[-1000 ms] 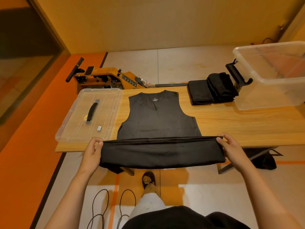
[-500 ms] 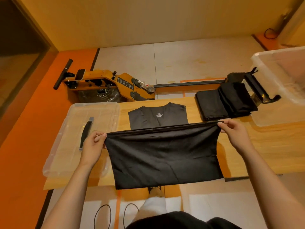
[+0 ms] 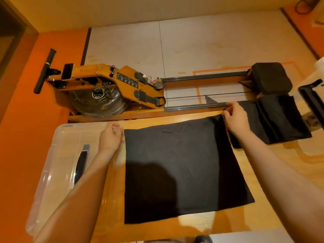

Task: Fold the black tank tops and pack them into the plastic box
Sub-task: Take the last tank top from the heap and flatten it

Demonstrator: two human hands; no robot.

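Observation:
A black tank top (image 3: 180, 169) lies folded in half on the wooden table (image 3: 273, 172), its hem laid over the collar at the far edge. My left hand (image 3: 112, 135) pinches the far left corner of the fabric. My right hand (image 3: 235, 120) pinches the far right corner. Two folded black tank tops (image 3: 275, 120) lie to the right of it. Only a black latch and a clear corner of the plastic box (image 3: 312, 95) show at the right edge.
The clear box lid (image 3: 59, 165) with a black handle lies on the table's left end. Behind the table stands a wooden rowing machine (image 3: 112, 88) with a black seat (image 3: 270, 78). Orange floor lies at the left.
Both hands carried the hem from the table's near edge up and over to the far edge, folding the tank top in half. The view has tilted further down.

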